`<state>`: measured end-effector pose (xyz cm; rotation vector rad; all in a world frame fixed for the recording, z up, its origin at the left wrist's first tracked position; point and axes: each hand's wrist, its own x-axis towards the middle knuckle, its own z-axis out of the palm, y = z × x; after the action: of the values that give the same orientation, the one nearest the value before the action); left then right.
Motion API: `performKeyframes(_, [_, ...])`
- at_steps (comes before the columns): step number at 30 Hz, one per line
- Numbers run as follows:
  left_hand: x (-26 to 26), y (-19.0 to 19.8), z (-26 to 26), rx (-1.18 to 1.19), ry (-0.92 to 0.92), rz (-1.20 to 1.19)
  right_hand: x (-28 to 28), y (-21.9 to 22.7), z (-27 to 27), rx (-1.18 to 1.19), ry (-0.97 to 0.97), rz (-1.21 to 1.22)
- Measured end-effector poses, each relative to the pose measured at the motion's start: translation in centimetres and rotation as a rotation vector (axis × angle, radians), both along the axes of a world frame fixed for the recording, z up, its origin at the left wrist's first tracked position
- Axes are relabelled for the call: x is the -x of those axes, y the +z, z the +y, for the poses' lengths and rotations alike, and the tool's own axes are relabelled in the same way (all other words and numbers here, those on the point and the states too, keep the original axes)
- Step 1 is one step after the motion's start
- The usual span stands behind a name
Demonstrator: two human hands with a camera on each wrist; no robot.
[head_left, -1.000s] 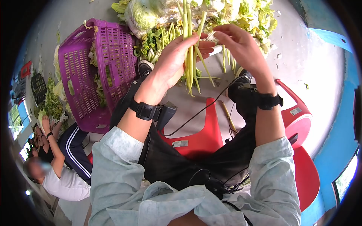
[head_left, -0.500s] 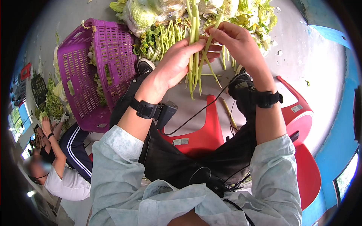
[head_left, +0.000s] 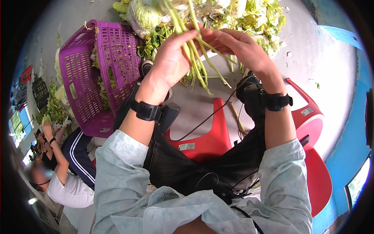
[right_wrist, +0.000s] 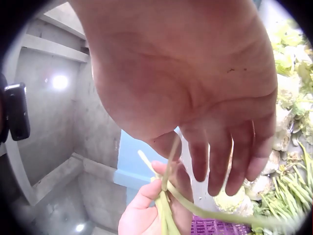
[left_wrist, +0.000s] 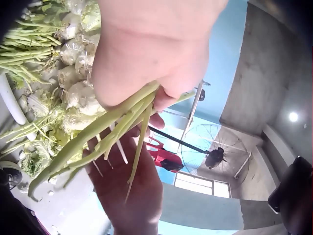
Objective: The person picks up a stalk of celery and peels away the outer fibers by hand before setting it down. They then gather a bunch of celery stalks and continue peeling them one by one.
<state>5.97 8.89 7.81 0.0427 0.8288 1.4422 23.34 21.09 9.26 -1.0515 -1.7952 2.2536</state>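
Note:
A bunch of long pale-green vegetable stalks [left_wrist: 98,125] is gripped by my left hand [head_left: 167,64], thumb across it. The stalks slant, with their tops up to the left and thin ends down to the right in the head view. My right hand [head_left: 249,52] arches beside them, its fingertips close to the left fingers. In the right wrist view its fingers [right_wrist: 219,161] hang nearly straight and spread. One thin stalk end overlaps the right thumb, and another stalk crosses the bunch at the left thumb.
Wrapped cabbages [head_left: 146,17] and loose greens [head_left: 156,43] lie on the floor ahead. A purple crate [head_left: 102,58] stands at left, near another person [head_left: 70,191]. A red stool [head_left: 206,150] is between my legs, crossed by a black cable [head_left: 218,109].
The bunch has tilted, its tops swinging left and its lower ends right. My left hand has moved slightly left. My right fingers, earlier at one stalk, are now nearer the left hand.

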Motion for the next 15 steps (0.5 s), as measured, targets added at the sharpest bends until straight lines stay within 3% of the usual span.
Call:
performKeyframes(1, [0.4, 0.1, 0.0, -0.016, 0.038, -0.046, -0.2, -0.5, -0.1, 0.035, -0.022, -0.034])
performKeyframes(4, [1.3, 0.5, -0.2, -0.056, 0.194, -0.133, -0.7, -0.3, 0.9, 0.025, 0.256, -0.071])
performKeyframes(7, [2.6, -0.2, -0.3, -0.149, 0.301, -0.186, -1.3, -1.0, 0.9, -0.074, 0.336, -0.051])
performKeyframes(11, [2.7, 0.7, 0.1, 0.059, 0.337, 0.024, -1.3, -0.4, 1.2, -0.153, 0.112, -0.112])
performKeyframes(15, [3.2, -1.8, -0.5, 0.268, 0.407, 0.22, -1.3, -0.7, 1.8, -0.232, -0.175, -0.068])
